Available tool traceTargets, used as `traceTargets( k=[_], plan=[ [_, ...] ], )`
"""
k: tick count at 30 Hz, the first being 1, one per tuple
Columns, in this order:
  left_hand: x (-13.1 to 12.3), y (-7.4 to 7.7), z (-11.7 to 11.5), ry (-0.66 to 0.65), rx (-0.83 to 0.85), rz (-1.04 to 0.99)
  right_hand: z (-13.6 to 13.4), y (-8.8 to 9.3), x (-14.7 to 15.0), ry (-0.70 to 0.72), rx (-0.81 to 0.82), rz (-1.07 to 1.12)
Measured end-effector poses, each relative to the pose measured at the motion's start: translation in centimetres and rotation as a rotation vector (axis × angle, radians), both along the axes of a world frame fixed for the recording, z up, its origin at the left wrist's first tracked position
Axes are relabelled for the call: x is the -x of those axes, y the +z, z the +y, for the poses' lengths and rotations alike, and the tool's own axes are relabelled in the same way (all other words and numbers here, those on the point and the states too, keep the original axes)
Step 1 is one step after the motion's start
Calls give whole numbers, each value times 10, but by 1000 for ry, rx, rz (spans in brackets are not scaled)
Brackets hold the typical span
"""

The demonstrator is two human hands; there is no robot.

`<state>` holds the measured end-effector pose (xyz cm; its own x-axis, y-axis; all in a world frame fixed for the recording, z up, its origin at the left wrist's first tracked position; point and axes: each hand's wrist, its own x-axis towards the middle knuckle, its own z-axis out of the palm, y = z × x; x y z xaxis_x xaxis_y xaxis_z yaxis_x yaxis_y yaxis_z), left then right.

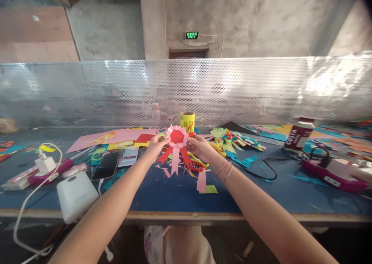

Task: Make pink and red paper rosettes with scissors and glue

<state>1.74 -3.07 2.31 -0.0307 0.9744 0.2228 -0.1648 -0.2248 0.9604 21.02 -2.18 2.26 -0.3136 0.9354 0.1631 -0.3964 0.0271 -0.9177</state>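
Both my hands are on the rosette (177, 137). It's held up just above the table (162, 196), centre, in front of the tape roll (187, 121).

Left hand (154, 145) pinches the left rim and right hand (200, 147) pinches the right rim, with fingers closed on paper on both sides.

Rosette: pink pleated ring, red disc in the middle, red and pink tails hanging free below.

My read on handling: very light thin paper, with floppy tails and pleats that crush easily. The joins between layers are likely weak. It doesn't look slippery. The best hold is the rim, two-sided, with a light pinch. Keep off the tails and don't flatten the pleats.

Around it:
- scraps (200, 178) lie under and right of the hands
- phone (107, 166) to the left
- white box (76, 194) near the front edge, left
- bottle (299, 134) well apart on the right
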Motion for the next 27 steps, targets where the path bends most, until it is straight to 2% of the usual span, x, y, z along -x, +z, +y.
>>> traceTargets(
  k=[4,10,12,14,16,18,20,24,27],
  plan=[
    [2,3,-2,-74,48,-52,1,-1,-2,20,41,-22],
    [8,6,0,-173,239,-86,-4,4,-2,55,123,-64],
    [13,4,5,-155,296,-45,-4,5,-4,66,154,-112],
    [18,-1,11,-69,318,18,-4,6,-5,84,188,-156],
    [25,-6,18,93,243,186,-3,6,-7,94,196,-154],
    [32,-12,25,292,99,507,-2,8,-10,84,176,-89],
    [40,-18,30,401,-32,830,0,10,-14,35,146,39],
    [48,-29,39,364,-42,1171,7,16,-25,-73,58,244],
    [50,-34,43,311,4,1261,9,14,-27,-58,9,151]
  ],
)
